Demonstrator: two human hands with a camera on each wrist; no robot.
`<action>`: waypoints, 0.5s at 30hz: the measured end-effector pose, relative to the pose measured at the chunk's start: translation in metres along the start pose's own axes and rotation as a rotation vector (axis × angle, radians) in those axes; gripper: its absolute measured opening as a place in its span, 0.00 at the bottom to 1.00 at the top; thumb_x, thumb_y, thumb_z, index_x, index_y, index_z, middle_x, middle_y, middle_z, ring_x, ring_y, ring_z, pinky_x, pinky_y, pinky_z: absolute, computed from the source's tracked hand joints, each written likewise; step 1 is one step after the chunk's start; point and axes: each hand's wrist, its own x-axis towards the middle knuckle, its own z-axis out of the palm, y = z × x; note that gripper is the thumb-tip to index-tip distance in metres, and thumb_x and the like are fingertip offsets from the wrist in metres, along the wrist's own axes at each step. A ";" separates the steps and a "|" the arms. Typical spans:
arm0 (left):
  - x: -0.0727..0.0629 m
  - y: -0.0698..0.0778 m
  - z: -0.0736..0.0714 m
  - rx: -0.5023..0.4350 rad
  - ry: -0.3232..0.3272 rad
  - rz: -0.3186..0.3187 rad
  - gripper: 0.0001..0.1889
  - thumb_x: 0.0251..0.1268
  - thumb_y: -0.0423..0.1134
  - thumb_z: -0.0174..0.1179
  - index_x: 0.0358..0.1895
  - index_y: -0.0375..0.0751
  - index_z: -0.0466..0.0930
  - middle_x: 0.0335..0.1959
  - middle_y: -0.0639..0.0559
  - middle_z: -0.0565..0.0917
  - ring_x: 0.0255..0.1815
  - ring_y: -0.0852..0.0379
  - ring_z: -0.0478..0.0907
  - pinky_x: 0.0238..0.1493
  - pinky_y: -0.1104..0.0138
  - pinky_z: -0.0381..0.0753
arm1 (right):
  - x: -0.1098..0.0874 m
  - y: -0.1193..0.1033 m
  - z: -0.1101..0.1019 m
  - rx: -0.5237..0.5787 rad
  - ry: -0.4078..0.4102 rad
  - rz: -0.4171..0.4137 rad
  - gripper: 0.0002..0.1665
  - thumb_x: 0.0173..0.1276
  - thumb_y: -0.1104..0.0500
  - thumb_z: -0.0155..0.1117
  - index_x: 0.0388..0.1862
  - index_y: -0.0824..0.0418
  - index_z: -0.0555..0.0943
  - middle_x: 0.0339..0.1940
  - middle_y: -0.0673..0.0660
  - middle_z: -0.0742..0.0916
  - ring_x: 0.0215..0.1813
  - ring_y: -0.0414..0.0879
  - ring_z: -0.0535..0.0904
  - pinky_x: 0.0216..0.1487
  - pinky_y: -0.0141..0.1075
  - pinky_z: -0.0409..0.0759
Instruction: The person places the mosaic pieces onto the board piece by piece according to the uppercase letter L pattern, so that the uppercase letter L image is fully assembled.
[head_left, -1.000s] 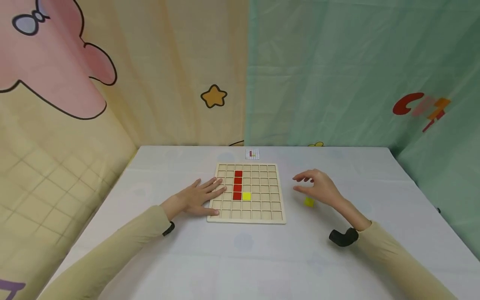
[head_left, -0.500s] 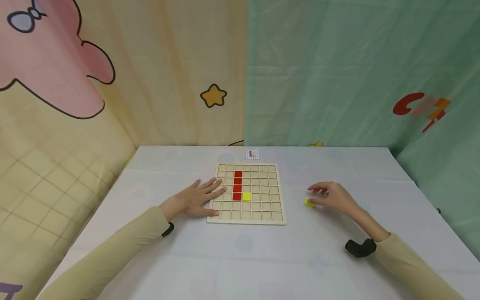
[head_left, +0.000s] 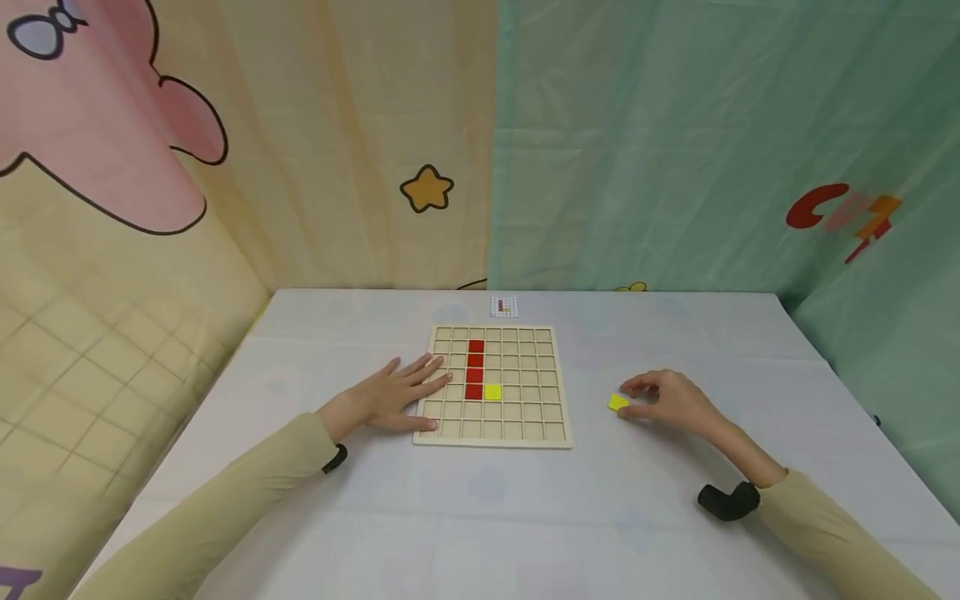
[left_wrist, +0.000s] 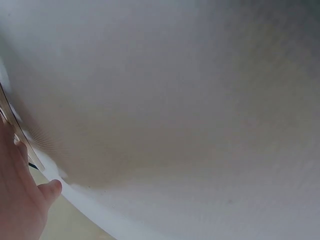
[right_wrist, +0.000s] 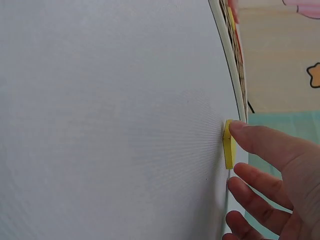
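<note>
My left hand [head_left: 395,395] lies with spread, straight fingers over the left edge of a wooden grid board [head_left: 528,414]; in the left wrist view its thumb [left_wrist: 51,189] shows at the lower left. A column of several red tiles [head_left: 475,361] fills part of the board, with a yellow tile [head_left: 492,392] beside the lowest one. To the right of the board, my right hand [head_left: 670,401] pinches a loose yellow tile [head_left: 617,402] at its edges on the table. The right wrist view shows the thumb on one end of this tile [right_wrist: 228,152] and the index fingertip near the other.
A small card [head_left: 504,307] printed with a grid and a red and yellow pattern lies behind the board. The white-covered table [head_left: 480,533] meets patterned curtains [head_left: 675,150] at the back and sides. Black bands [head_left: 729,501] sit on the wrists.
My right hand has come down and to the right, from above the loose yellow tile to its right edge, and its thumb and fingers have closed in on it. The left hand stays put.
</note>
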 end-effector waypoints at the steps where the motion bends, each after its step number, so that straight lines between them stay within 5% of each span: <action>1: 0.000 0.000 0.000 0.002 -0.001 -0.001 0.44 0.63 0.72 0.43 0.78 0.59 0.42 0.80 0.52 0.38 0.81 0.48 0.34 0.74 0.39 0.41 | 0.000 0.000 0.000 0.000 -0.003 -0.003 0.23 0.50 0.47 0.78 0.42 0.58 0.87 0.35 0.51 0.87 0.36 0.42 0.76 0.36 0.32 0.74; 15: 0.001 -0.001 0.002 0.006 0.013 0.009 0.44 0.63 0.72 0.43 0.78 0.59 0.43 0.80 0.52 0.39 0.81 0.48 0.35 0.74 0.40 0.41 | 0.002 -0.004 0.002 -0.036 -0.020 0.001 0.17 0.52 0.52 0.77 0.38 0.58 0.87 0.34 0.50 0.88 0.34 0.40 0.74 0.34 0.31 0.72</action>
